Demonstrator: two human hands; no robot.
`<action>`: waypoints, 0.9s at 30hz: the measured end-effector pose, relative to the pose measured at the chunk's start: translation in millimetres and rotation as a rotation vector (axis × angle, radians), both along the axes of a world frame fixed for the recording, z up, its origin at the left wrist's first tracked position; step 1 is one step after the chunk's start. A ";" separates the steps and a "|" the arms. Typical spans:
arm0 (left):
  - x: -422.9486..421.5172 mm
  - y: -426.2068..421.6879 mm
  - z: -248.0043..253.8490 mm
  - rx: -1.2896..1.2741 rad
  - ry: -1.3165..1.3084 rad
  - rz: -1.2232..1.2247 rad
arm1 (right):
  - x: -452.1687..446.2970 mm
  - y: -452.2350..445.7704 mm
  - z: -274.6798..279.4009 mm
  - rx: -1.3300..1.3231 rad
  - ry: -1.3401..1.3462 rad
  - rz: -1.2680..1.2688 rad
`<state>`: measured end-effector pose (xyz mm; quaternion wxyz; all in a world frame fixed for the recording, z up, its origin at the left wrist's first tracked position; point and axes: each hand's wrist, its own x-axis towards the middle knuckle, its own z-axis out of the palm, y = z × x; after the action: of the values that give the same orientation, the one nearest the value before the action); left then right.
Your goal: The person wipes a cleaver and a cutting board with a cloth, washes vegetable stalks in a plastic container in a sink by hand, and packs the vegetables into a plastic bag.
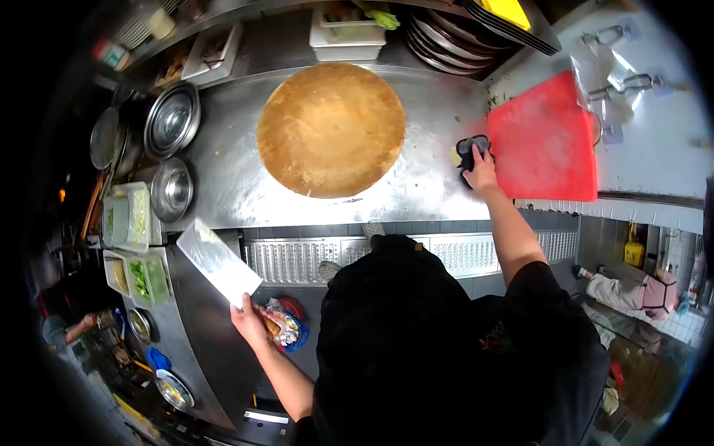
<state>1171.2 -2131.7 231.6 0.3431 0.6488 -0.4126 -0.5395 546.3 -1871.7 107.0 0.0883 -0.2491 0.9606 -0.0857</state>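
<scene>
My left hand [251, 324] is closed around the handle of a cleaver [218, 260]. Its broad, pale blade points up and left, off the front edge of the steel counter [223, 201]. On the counter's right side, my right hand [482, 171] grips a bunched dark cloth [473, 145] beside the left edge of a red cutting board [541, 141]. That board leans at the right wall. A round wooden chopping block [331, 130] lies in the middle of the counter, between my two hands but touching neither.
Metal bowls [172, 119] and clear tubs of cut vegetables [147, 279] line the left side. Stacked plates [450, 44] and a white container [346, 37] stand at the back. Below the cleaver is a waste bin [299, 334]. Another person [639, 293] is at far right.
</scene>
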 end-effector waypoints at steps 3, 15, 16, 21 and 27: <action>-63.2 -13.6 33.4 -0.026 -0.024 -0.169 | -22.4 -2.6 9.9 0.111 -0.062 0.033; -157.2 -20.7 31.4 0.197 0.147 -0.478 | 8.4 -20.6 118.4 -1.313 -0.838 -0.479; -163.6 -22.0 29.9 0.232 0.178 -0.494 | 12.8 -26.5 128.3 -1.323 -0.845 -0.401; -182.0 -26.0 0.6 0.353 0.174 -0.598 | 71.2 -96.5 178.0 -1.176 -0.702 -0.045; -184.4 -23.8 -26.7 0.428 0.187 -0.720 | 157.7 -177.6 172.5 -1.059 -0.514 0.407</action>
<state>986.8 -2155.5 204.9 0.0264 0.4680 -0.4588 -0.7549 704.0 -2049.3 279.4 0.1956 -0.4088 0.6691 -0.5890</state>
